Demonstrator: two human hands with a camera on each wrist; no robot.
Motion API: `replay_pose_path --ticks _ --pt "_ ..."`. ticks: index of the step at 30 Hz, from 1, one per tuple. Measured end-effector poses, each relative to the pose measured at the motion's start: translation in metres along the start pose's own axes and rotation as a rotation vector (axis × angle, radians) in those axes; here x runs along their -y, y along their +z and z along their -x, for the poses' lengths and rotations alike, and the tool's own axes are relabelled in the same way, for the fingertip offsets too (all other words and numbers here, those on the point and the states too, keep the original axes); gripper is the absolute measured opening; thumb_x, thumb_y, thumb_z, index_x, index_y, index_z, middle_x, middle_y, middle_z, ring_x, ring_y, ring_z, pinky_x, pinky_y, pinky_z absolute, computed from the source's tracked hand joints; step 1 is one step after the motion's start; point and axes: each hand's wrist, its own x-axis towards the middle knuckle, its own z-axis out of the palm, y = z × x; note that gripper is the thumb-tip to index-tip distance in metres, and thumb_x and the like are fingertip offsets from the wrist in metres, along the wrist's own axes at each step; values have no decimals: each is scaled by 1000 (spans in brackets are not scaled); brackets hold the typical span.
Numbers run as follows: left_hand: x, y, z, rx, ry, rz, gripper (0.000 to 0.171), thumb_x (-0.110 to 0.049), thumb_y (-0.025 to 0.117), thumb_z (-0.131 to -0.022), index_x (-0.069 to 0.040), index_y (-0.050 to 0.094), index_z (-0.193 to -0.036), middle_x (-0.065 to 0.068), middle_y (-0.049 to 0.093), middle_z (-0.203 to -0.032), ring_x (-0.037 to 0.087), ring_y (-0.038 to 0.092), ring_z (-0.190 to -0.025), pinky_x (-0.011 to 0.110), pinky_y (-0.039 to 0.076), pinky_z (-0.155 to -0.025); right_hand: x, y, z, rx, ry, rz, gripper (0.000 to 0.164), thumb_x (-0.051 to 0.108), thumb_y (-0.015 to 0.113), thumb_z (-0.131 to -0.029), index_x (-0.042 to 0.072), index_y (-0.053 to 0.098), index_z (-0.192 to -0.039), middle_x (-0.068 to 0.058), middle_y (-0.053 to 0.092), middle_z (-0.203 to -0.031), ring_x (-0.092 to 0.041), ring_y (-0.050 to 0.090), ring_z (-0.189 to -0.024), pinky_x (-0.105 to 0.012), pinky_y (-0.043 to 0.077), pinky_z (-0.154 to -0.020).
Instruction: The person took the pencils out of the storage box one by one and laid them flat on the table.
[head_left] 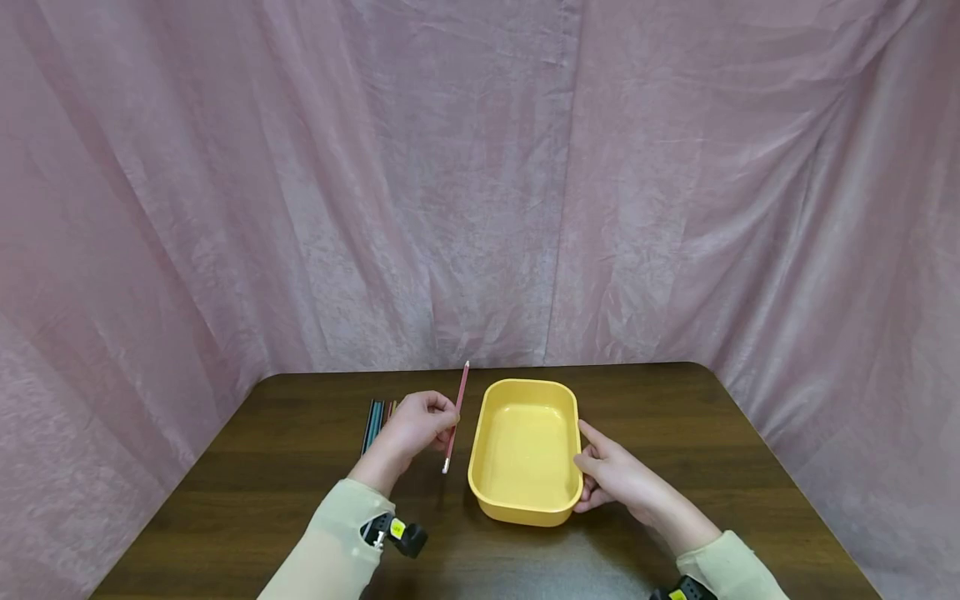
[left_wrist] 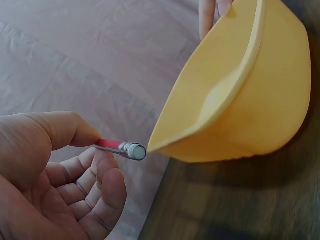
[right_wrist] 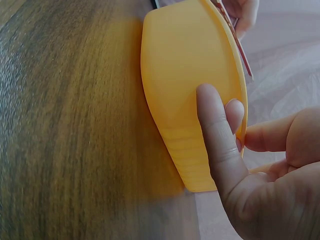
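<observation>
My left hand [head_left: 422, 425] pinches a red pencil [head_left: 461, 387] between thumb and fingers, raised over the table just left of a yellow plastic tray [head_left: 527, 510]. The pencil's pale eraser end [left_wrist: 136, 151] points toward me, its other end away. On the tray's right side, my right hand [head_left: 609, 475] grips the rim, thumb at the inner edge and fingers against the outer wall [right_wrist: 185, 100]. Nothing lies inside the tray. Several pencils [head_left: 375, 423] in dark, teal and reddish colours lie side by side on the table, partly hidden behind the left hand.
The dark brown wooden table [head_left: 300, 533] has rounded far corners. A pink curtain [head_left: 480, 183] hangs right behind its far edge and along both sides. A small black camera [head_left: 405, 536] is strapped to the left wrist, over a pale sleeve [head_left: 330, 542].
</observation>
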Motion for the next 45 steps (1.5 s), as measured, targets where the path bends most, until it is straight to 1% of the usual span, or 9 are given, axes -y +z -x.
replay_pose_path --ticks 3,10,15,20,24,28,33,39,45 --pt "3 -6 1 -16 -8 -1 5 -4 68 -98 0 71 -100 9 64 -80 19 60 -70 38 62 -68 0 0 1 -2 2 1 77 0 49 -110 -4 5 -173 -24 51 -103 -24 61 -71 -46 67 -69" --pt "12 -20 3 -40 -13 4 6 -2 68 -98 2 70 -101 9 65 -80 18 60 -70 34 59 -63 -2 -1 0 5 -5 9 78 2 50 -110 -5 4 -173 -24 51 -103 -25 61 -71 -46 67 -69" --pt "19 -30 3 -47 -30 -1 7 -3 68 -99 3 70 -102 8 64 -79 18 60 -70 33 59 -64 0 -1 1 6 -2 9 77 1 50 -110 -4 4 -173 -23 51 -103 -24 61 -71 -46 67 -70" --pt "26 -42 1 -62 -35 -6 7 -2 67 -97 4 70 -101 7 62 -77 18 60 -68 32 58 -63 0 -1 2 5 4 6 78 1 50 -110 -4 5 -173 -24 51 -103 -24 61 -71 -46 67 -69" --pt "34 -50 1 -79 -59 -6 9 -3 67 -100 5 70 -102 8 63 -78 18 60 -68 32 58 -64 0 -1 2 4 4 5 78 1 49 -110 -4 5 -173 -24 51 -103 -24 61 -70 -45 67 -69" --pt "44 -60 0 -94 -91 -14 11 -4 66 -102 6 70 -105 10 65 -83 18 61 -70 32 59 -65 -1 0 2 6 4 3 78 1 49 -110 -4 5 -173 -23 51 -103 -23 61 -70 -45 67 -69" --pt "54 -72 0 -120 -106 -8 15 -3 65 -102 9 69 -109 11 66 -89 18 62 -71 31 60 -65 -1 0 2 4 2 3 77 1 49 -110 -3 5 -173 -23 51 -102 -23 61 -70 -46 67 -69" --pt "69 -85 -1 -143 -134 5 19 -4 67 -103 13 67 -113 10 66 -86 17 62 -70 28 59 -62 0 -1 2 2 8 4 77 1 49 -110 -3 6 -174 -24 51 -102 -24 61 -71 -45 67 -69" --pt "81 -100 -1 -161 -175 -13 25 -7 67 -104 13 66 -119 11 67 -88 18 63 -72 28 59 -63 1 0 3 -7 16 8 76 1 49 -110 -3 6 -174 -24 51 -102 -24 61 -70 -45 67 -69"
